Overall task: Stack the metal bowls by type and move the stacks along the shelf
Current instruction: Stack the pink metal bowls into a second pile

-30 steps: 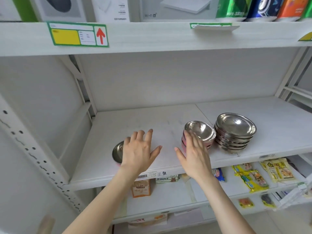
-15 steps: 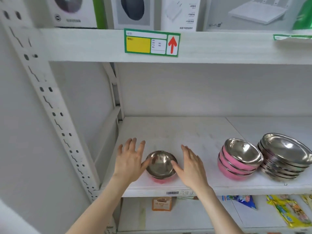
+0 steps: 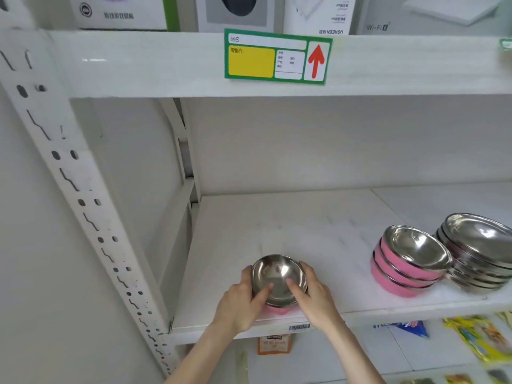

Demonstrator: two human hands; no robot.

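Both hands have closed in since half a second ago: then they lay flat and spread on the shelf (image 3: 291, 225) on either side of the single bowl (image 3: 278, 278); now they clasp it. That bowl, steel inside with a pink outer shell showing at its base, sits near the front edge of the shelf, at 6 o'clock in the view. The pink-shelled stack (image 3: 407, 261) of matching bowls stands well apart at 3 o'clock, touching or just beside the all-steel stack (image 3: 482, 250) at the right edge of the view. Risk, as a judgement: the bowl is close to the shelf lip, so a pull toward the person before it is lifted could drag it over the edge. The polished rim may also slip if the squeeze is uneven, and setting it down off-centre could tip or shove the pink-shelled stack against the all-steel one. Grip: the left hand (image 3: 239, 303) wraps the bowl's 9 o'clock side, thumb hooked over the rim into the cavity, fingers around the outer wall. The right hand (image 3: 315, 297) mirrors it at 3 o'clock. Both hands are partly curled, closed on the bowl. Whether it is lifted clear cannot be told.
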